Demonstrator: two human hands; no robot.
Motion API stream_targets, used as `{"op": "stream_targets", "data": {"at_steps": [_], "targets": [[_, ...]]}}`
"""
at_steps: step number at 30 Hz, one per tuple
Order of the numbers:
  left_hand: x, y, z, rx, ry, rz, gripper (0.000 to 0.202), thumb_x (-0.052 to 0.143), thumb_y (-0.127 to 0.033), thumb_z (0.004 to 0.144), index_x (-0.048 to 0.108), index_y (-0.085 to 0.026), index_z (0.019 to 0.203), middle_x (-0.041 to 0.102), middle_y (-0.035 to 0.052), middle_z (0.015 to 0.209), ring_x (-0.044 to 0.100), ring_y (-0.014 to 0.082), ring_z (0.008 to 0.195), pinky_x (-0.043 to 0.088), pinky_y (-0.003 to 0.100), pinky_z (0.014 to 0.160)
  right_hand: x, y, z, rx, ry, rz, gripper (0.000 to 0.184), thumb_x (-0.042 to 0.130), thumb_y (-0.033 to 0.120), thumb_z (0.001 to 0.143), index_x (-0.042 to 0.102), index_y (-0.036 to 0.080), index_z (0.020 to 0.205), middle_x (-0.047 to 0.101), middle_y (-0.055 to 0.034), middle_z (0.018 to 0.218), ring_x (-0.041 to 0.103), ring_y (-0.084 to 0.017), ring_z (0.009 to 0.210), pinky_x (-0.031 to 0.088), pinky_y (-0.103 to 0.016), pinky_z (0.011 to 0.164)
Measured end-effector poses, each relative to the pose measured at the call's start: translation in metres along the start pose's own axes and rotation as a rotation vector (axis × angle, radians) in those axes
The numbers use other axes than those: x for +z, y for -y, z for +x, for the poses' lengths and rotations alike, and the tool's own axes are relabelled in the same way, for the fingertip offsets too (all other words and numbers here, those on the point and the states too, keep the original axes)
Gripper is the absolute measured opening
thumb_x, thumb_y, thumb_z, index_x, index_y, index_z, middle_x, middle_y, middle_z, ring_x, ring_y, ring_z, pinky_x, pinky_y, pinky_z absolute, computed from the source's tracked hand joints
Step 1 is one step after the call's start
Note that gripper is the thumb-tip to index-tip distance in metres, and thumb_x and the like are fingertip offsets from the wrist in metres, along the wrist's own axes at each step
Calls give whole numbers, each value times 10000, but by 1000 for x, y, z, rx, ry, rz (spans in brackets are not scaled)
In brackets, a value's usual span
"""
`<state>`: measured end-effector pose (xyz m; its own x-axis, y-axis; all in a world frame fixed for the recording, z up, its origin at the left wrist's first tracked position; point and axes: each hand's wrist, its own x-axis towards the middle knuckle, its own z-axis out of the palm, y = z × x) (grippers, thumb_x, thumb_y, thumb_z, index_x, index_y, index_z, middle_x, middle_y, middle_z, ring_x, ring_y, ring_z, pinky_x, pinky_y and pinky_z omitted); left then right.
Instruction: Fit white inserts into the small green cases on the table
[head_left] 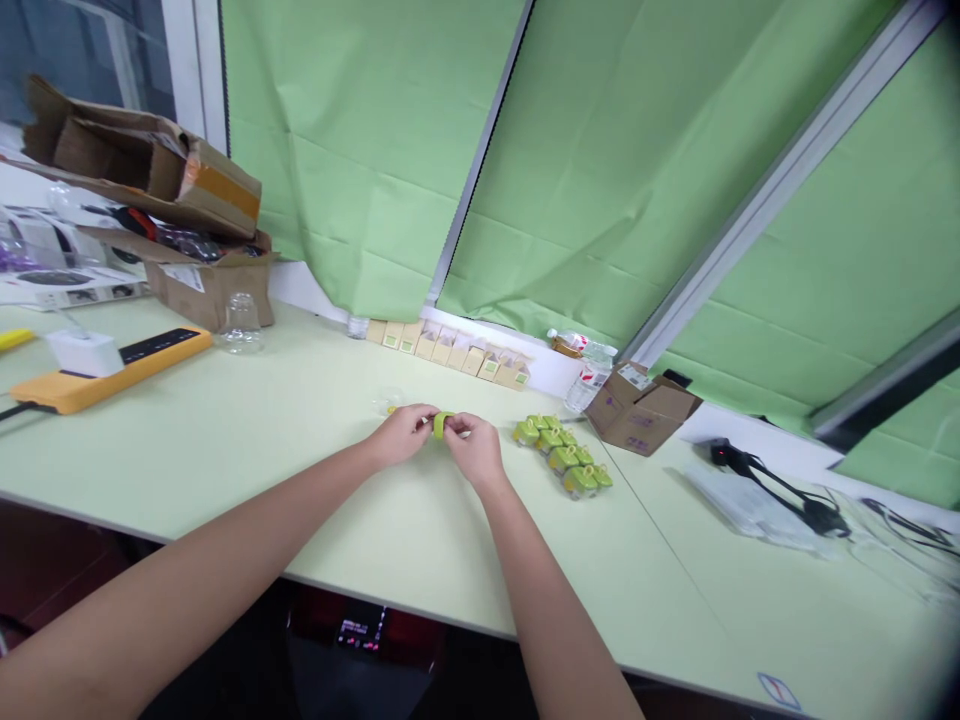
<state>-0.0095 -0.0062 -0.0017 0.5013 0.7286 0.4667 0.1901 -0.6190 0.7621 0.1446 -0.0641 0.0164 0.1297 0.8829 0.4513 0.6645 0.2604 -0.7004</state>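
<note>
Between my two hands, above the middle of the table, is a small green lid-like piece [440, 426]. My left hand [405, 434] pinches its left side. My right hand [474, 446] grips it from the right with closed fingers. Just behind my left hand lies a small clear plastic piece [387, 400] with a bit of yellow by it, partly hidden. To the right of my right hand stand several small clear containers with green lids and loops [564, 456], grouped in rows.
Small beige boxes [450, 350] line the table's back edge. Bottles [589, 385] and an open carton [641, 408] stand at back right. On the left are an orange power strip [150, 362], a clear jar [241, 325] and cardboard boxes [214, 285]. Cables [787, 490] lie far right.
</note>
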Motion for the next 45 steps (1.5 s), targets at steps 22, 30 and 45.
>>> {"op": "stream_targets", "data": {"at_steps": [22, 30, 45], "targets": [[1, -15, -5, 112, 61, -67, 425, 529, -126, 716, 612, -214, 1124, 656, 31, 1003, 573, 176, 854, 451, 272, 732, -1, 8, -4, -106, 24, -132, 75, 480, 253, 792, 537, 206, 778, 611, -3, 752, 542, -154, 680, 403, -259, 645], [-1, -8, -4, 35, 14, -81, 399, 622, -287, 764, 588, -214, 1154, 655, 33, 1008, 585, 166, 832, 453, 264, 718, -5, 6, -1, -22, -6, 68, 52, 495, 269, 777, 500, 219, 761, 600, 24, 689, 557, -139, 609, 410, -232, 555], [-3, -20, -5, 83, 30, -99, 392, 568, -195, 740, 611, -212, 1130, 649, 12, 915, 531, 136, 727, 433, 245, 655, -4, 11, -3, -77, -18, 45, 211, 554, 312, 773, 701, 206, 880, 709, -22, 825, 591, -150, 632, 489, -258, 613]]}}
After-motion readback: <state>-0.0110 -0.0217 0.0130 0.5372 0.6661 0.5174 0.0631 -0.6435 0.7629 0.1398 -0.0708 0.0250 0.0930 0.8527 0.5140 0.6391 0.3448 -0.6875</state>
